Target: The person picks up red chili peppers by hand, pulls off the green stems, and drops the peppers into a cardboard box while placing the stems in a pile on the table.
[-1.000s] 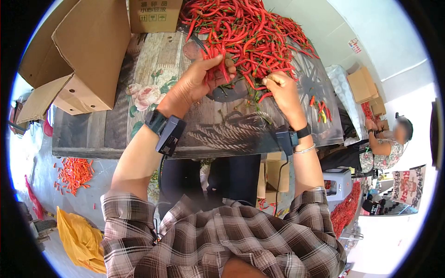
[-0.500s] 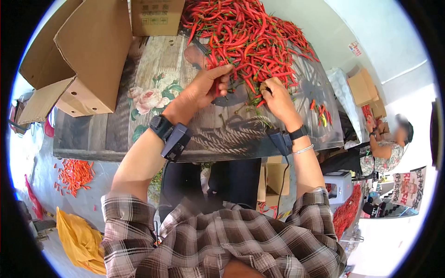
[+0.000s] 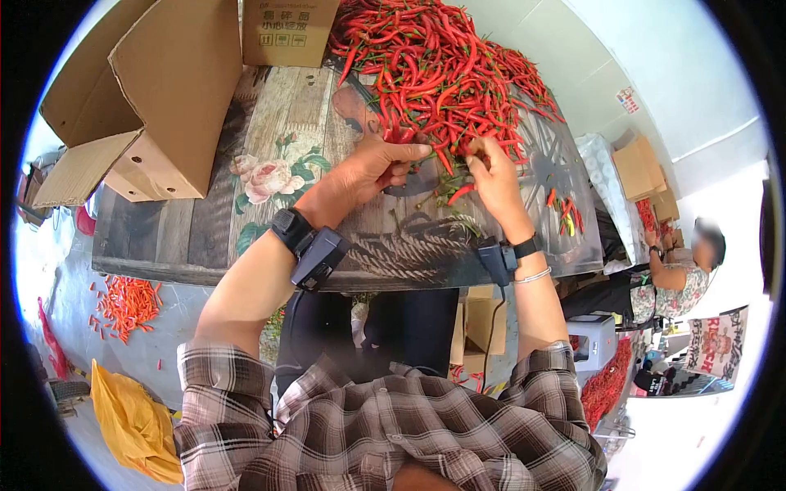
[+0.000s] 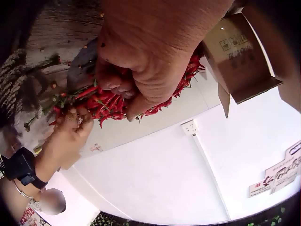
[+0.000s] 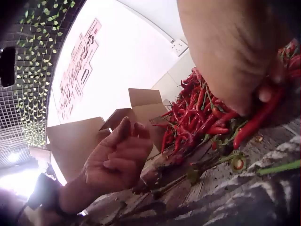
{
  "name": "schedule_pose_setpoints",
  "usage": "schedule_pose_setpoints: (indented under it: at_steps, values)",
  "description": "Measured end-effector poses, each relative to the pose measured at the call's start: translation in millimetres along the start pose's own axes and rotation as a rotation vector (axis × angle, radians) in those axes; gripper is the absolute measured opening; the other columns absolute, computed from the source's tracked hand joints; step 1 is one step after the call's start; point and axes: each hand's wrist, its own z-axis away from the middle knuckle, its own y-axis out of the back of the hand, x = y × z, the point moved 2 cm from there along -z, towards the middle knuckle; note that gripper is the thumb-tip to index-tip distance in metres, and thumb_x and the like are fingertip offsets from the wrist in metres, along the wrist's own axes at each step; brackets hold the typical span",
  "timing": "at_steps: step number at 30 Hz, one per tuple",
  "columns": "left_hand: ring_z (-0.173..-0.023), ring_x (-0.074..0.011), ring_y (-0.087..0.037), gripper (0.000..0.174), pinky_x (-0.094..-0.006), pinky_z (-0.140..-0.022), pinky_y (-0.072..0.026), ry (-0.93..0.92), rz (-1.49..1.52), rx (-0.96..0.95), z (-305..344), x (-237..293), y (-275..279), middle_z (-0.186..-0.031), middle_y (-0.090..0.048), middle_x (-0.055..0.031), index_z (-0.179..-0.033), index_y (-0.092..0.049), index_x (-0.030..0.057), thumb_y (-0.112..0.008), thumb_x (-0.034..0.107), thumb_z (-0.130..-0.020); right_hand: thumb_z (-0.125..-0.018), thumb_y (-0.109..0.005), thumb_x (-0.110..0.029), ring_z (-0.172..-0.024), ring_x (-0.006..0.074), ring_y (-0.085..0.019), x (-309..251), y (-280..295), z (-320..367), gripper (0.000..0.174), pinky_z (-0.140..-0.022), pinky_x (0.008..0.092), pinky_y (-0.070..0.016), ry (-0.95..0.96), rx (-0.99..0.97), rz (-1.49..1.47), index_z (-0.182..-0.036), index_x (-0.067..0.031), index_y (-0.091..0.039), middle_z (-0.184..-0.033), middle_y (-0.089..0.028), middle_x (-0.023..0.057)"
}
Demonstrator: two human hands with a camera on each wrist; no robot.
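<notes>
A large heap of red chili peppers [image 3: 442, 65] with green stems covers the back of the table. My left hand [image 3: 372, 168] is in front of the heap's left side, its fingers curled round red chilies [image 3: 399, 133] that show past the knuckles; the palm hides most of them. In the right wrist view, the left hand [image 5: 120, 162] has its thumb pointing up. At the heap's front edge, my right hand [image 3: 501, 184] has bent fingers among the chilies, and I cannot tell whether they pinch one. A single red chili [image 3: 462, 194] lies beside its thumb.
Green stem bits [image 3: 446, 186] lie between the hands on the wood-patterned table [image 3: 286, 98]. An open cardboard box [image 3: 176, 90] stands left, another carton [image 3: 288, 33] behind it. A few loose chilies [image 3: 565, 211] lie right. Another person [image 3: 688, 266] sits farther right.
Both hands stay near the heap's front edge. The left fingers now hide most of the chilies seen earlier in that hand. The right hand's fingers have reached up toward the chilies.
</notes>
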Motion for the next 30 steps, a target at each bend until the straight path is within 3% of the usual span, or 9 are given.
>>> schedule_pose_setpoints:
  at_steps: [3,4,5,8,10,15,20,22,30]
  values:
    - [-0.049,-0.0037,-0.037,0.019,-0.02,-0.044,-0.03,-0.011,-0.044,0.009,0,-1,-1,-0.064,-0.044,0.0074,-0.096,-0.057,0.0089,-0.07,0.012,-0.082,-0.087,-0.057,-0.005,-0.077,0.0166,-0.061,-31,-8,-5,0.015,-0.069,0.0314,-0.047,-0.07,0.021,-0.193,-0.101,-0.0006,-0.054,-0.084,-0.063,0.0108]
    - [-0.05,-0.0041,-0.038,0.02,-0.0203,-0.044,-0.0305,-0.022,-0.061,0.004,1,0,-1,-0.065,-0.046,0.0071,-0.096,-0.057,0.0086,-0.071,0.013,-0.081,-0.085,-0.057,-0.004,-0.077,0.0232,-0.065,-39,-13,-5,0.02,-0.069,0.0321,-0.0482,-0.147,-0.044,-0.182,-0.105,-0.0014,-0.054,-0.084,-0.064,0.0134]
    - [-0.05,-0.0041,-0.038,0.02,-0.0203,-0.044,-0.0305,-0.024,-0.064,0.006,1,0,-1,-0.065,-0.046,0.0071,-0.096,-0.057,0.0086,-0.071,0.013,-0.081,-0.085,-0.057,-0.004,-0.077,0.0232,-0.065,-41,-20,-5,0.02,-0.069,0.0321,-0.0482,-0.145,-0.044,-0.185,-0.105,-0.0014,-0.054,-0.084,-0.064,0.0134]
    - [-0.05,-0.0049,-0.039,0.016,-0.0209,-0.044,-0.0304,-0.083,-0.085,-0.005,1,1,-1,-0.065,-0.048,0.006,-0.091,-0.059,0.0084,-0.071,0.014,-0.082,-0.082,-0.055,0.0,-0.083,0.035,-0.064,-51,-39,-7,0.025,-0.071,0.0364,-0.0495,0.158,-0.029,-0.043,-0.106,-0.0047,-0.054,-0.086,-0.063,0.0183]
    - [-0.049,-0.0057,-0.04,0.014,-0.0217,-0.044,-0.0301,-0.159,-0.135,0.158,-4,-2,7,-0.064,-0.048,0.0051,-0.087,-0.059,0.0079,-0.071,0.015,-0.083,-0.082,-0.055,0.0,-0.083,0.0344,-0.064,-63,-43,-6,0.024,-0.071,0.0368,-0.0495,0.134,-0.035,-0.061,-0.105,-0.0044,-0.054,-0.085,-0.063,0.0181]
    - [-0.048,-0.0063,-0.041,0.014,-0.0219,-0.044,-0.0316,-0.21,-0.054,0.283,-7,-3,11,-0.061,-0.047,0.0041,-0.084,-0.058,0.008,-0.07,0.017,-0.084,-0.08,-0.06,-0.004,-0.076,0.0333,-0.063,-48,-43,-12,0.021,-0.067,0.037,-0.048,0.06,-0.041,-0.015,-0.1,-0.0012,-0.055,-0.082,-0.063,0.017]
    - [-0.048,-0.007,-0.042,0.016,-0.0223,-0.043,-0.0333,-0.225,-0.007,0.318,-6,0,11,-0.059,-0.047,0.0039,-0.083,-0.058,0.0093,-0.07,0.019,-0.084,-0.083,-0.063,-0.014,-0.061,0.0179,-0.058,-39,-39,-12,0.016,-0.057,0.0316,-0.0446,-0.076,-0.166,-0.022,-0.085,0.0015,-0.059,-0.068,-0.059,0.0107]
    - [-0.048,-0.0072,-0.044,0.017,-0.0223,-0.043,-0.0341,-0.22,-0.019,0.336,-5,0,11,-0.059,-0.048,0.0033,-0.084,-0.058,0.0097,-0.07,0.021,-0.085,-0.086,-0.062,-0.017,-0.055,0.0096,-0.054,-36,-42,-11,0.019,-0.051,0.0277,-0.0414,-0.226,-0.257,-0.221,-0.08,0.0005,-0.059,-0.062,-0.055,0.005]
    - [-0.05,-0.0088,-0.049,0.02,-0.0226,-0.045,-0.0389,-0.22,-0.067,0.289,-2,3,4,-0.06,-0.052,0.0012,-0.087,-0.058,0.0094,-0.068,0.026,-0.086,-0.087,-0.062,-0.015,-0.05,0.0074,-0.047,-31,-45,-3,0.017,-0.046,0.0244,-0.0363,-0.274,-0.236,-0.426,-0.078,-0.0026,-0.056,-0.06,-0.051,-0.0028]
